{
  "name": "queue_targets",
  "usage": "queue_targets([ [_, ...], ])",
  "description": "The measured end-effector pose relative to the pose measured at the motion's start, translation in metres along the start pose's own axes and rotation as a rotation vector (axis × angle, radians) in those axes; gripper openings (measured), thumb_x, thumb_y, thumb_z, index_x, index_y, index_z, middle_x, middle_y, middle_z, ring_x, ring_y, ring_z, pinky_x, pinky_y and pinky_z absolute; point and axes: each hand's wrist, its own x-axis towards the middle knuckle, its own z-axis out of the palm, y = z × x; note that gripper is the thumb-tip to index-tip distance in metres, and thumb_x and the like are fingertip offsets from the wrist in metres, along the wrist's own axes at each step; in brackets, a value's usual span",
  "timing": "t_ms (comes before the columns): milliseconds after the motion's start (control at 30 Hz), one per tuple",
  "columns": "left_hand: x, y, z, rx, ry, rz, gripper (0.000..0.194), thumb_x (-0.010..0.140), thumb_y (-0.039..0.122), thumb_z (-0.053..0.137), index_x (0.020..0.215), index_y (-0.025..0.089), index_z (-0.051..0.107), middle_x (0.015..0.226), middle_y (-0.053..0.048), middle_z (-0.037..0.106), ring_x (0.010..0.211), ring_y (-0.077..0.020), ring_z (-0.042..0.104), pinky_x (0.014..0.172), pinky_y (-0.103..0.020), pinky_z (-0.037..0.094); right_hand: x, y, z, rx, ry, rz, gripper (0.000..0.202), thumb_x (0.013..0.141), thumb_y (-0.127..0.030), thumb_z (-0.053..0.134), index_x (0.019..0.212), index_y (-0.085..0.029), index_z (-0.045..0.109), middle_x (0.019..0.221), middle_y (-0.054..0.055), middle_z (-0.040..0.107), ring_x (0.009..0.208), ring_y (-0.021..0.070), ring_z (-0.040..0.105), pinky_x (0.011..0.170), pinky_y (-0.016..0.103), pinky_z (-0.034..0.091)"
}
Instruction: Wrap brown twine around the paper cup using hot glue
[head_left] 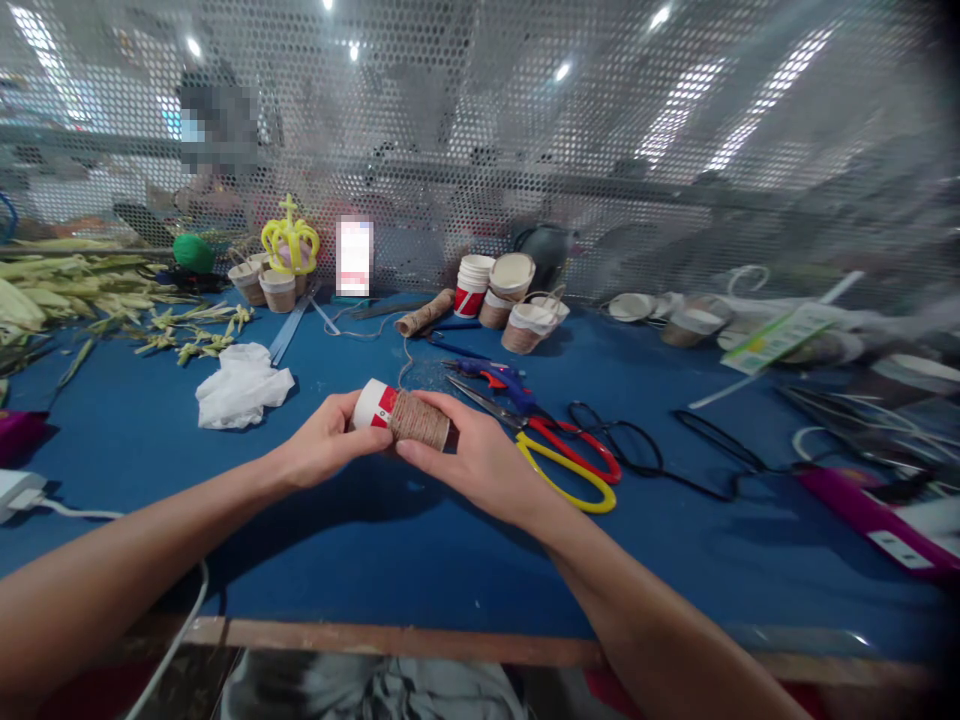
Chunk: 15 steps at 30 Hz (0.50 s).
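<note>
A small paper cup [420, 421] lies on its side between my hands, a little above the blue table. Brown twine covers much of its wall, leaving a white and red band bare at the left. My left hand [334, 437] grips the bare end, thumb along the near side. My right hand [472, 450] is closed round the twine-wrapped end. A strand of twine runs back from the cup towards a twine roll [426, 313]. Right of my right hand lie scissors [566, 465] with red and yellow handles, beside a blue glue gun [495, 380].
Twine-wrapped cups [529, 328] and stacked paper cups [474, 285] stand at the back. A crumpled white cloth [244, 387], a yellow crown-shaped piece [290, 245] and dried husks [67, 290] are leftward. Black cord [637, 465] and a purple power strip [874, 515] lie right. A perforated screen [450, 120] closes the back.
</note>
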Motion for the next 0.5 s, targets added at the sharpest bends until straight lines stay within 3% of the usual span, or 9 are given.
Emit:
queue_targets([
  [200,0.002,-0.002,-0.002,-0.041,-0.028,0.038,0.018,0.069,0.025,0.060,0.081,0.012,0.059,0.069,-0.001,0.059,0.062,-0.0114,0.051,0.061,-0.023,0.039,0.002,-0.001,-0.003,0.067,-0.019,0.039,0.048,0.070,-0.036,0.060,0.111,-0.012,0.050,0.104,0.010,0.060,0.093,0.0208,0.057,0.082,0.036,0.043],
  [333,0.008,-0.002,-0.002,-0.152,0.187,0.193,0.017,0.076,0.027,0.051,0.076,0.013,0.059,0.067,0.000,0.057,0.062,-0.0111,0.050,0.059,-0.023,0.039,0.006,0.004,-0.005,0.281,-0.018,0.129,0.041,0.073,-0.038,0.057,0.106,-0.014,0.053,0.098,0.008,0.062,0.087,0.0193,0.058,0.078,0.034,0.045],
  [433,0.013,-0.002,-0.005,-0.154,0.374,0.304,0.007,0.072,0.021,0.056,0.075,0.014,0.057,0.067,0.002,0.057,0.064,-0.0089,0.050,0.062,-0.020,0.039,0.010,0.010,-0.003,0.625,-0.047,0.235,0.040,0.077,-0.042,0.051,0.106,-0.015,0.053,0.097,0.009,0.062,0.083,0.0182,0.058,0.069,0.032,0.049],
  [500,0.015,-0.002,-0.008,-0.136,0.432,0.307,0.005,0.070,0.019,0.058,0.072,0.015,0.056,0.065,0.003,0.056,0.061,-0.0078,0.050,0.062,-0.020,0.039,0.012,0.015,-0.001,0.849,-0.091,0.300,0.041,0.079,-0.045,0.048,0.104,-0.014,0.054,0.093,0.010,0.062,0.076,0.0166,0.059,0.063,0.029,0.050],
])
